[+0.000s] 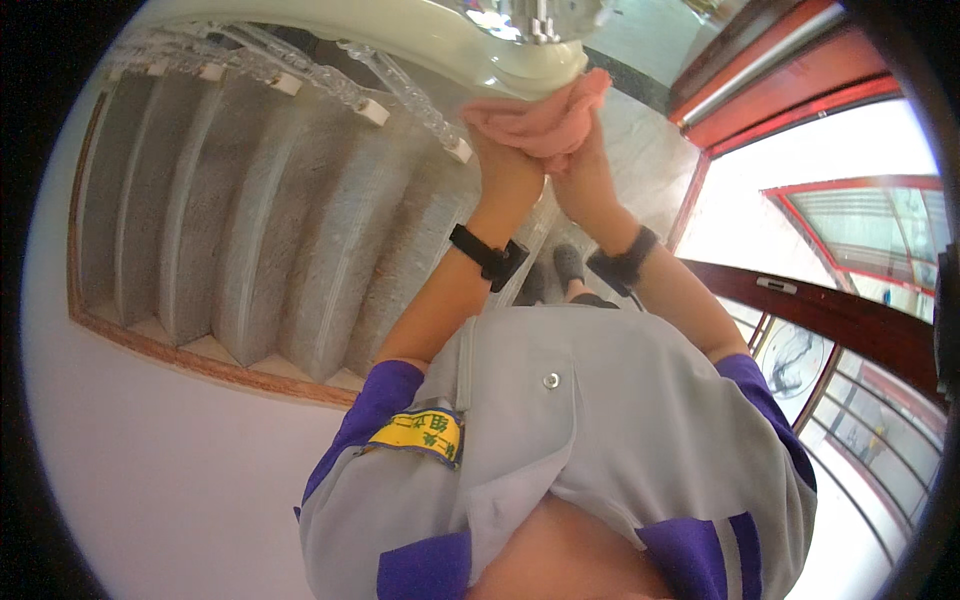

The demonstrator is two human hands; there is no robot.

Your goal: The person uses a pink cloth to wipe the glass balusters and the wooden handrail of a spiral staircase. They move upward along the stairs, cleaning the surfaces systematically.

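A pink cloth (536, 124) is bunched between my two hands, against or just below the rounded end of a pale cream handrail (442, 37). My left hand (510, 161) holds the cloth from one side, its fingers mostly hidden under the folds. On the other side my right hand (589, 161) grips it, also partly covered. Above the rail's end stands a shiny faceted ornament (525, 16), cut by the picture's upper edge. Clear twisted balusters (405, 90) run from the rail down to white blocks on the steps.
Grey stone stairs (300, 225) with ridged edges fill one side, bordered by a brown skirting and a white wall (150, 465). On the other side are a red-framed door (795, 82) and barred windows (862, 412). My feet in dark clogs (568, 261) stand on the floor below.
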